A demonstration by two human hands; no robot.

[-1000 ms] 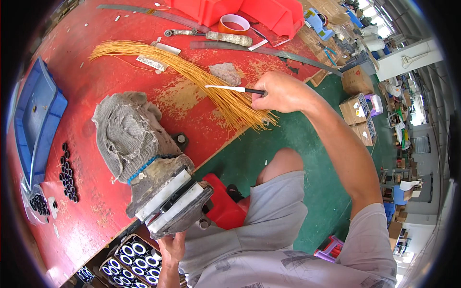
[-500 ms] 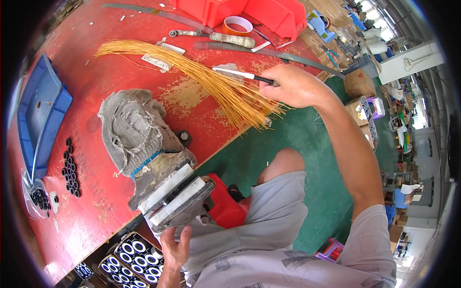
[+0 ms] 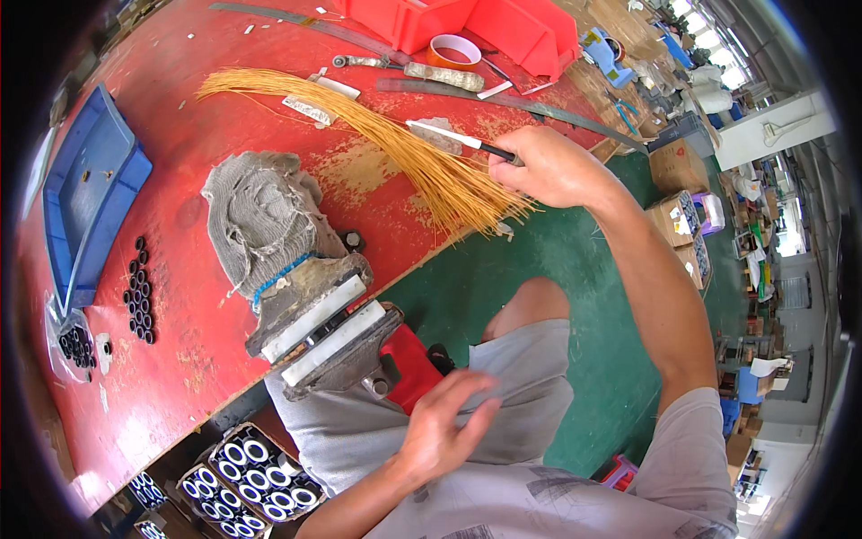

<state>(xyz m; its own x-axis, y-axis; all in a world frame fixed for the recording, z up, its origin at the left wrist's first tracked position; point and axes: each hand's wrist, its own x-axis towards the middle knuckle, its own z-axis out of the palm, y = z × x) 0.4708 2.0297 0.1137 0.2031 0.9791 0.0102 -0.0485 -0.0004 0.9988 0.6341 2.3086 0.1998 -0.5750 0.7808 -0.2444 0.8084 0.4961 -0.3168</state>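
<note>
My right hand [image 3: 548,163] is closed round the black handle of a slim knife [image 3: 471,144] with a pale, narrow blade. Beneath it, a long bundle of yellow strands [image 3: 377,135] fans out toward the bench edge. My left hand [image 3: 442,427] hovers over my lap with its fingers apart and nothing visible in it. Just beyond that hand stands a bench vise [image 3: 310,296] with white jaw pads, its back wrapped in grey cloth [image 3: 260,216] tied with a blue cord. A small dark piece [image 3: 328,328] shows between the jaws; its kind cannot be made out.
On the red bench [image 3: 197,377] are a blue tray [image 3: 94,193], black rings [image 3: 140,296] and a bag of small black parts [image 3: 74,346]. Farther back lie a ratchet wrench [image 3: 440,75], a tape roll [image 3: 453,52] and red bins [image 3: 521,36]. Below left, boxes hold white-ended tubes [image 3: 260,476].
My left hand has moved right and up from beside the vise, its fingers now spread. My right hand keeps the knife over the strands. The whole view has shifted slightly.
</note>
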